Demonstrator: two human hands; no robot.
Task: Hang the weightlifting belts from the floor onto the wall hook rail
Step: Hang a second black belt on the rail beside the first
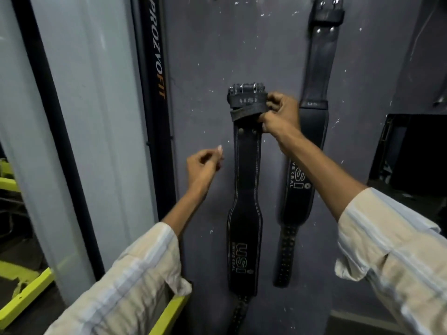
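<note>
Striped sleeves [135, 281] frame the view; both forearms reach up to the grey wall [200, 56]. Right hand [280, 112] grips the buckle end of the near belt [245, 213], fingers [272, 101] curled round the folded strap just below the metal buckle [246, 88], probably to carry the weight while lifting it toward a hook. No hook shows here. Left hand [205, 163] hovers beside the belt, apart from it, loosely curled and holding nothing. Second belt [312, 122] already hangs alongside, partly behind the right wrist.
</note>
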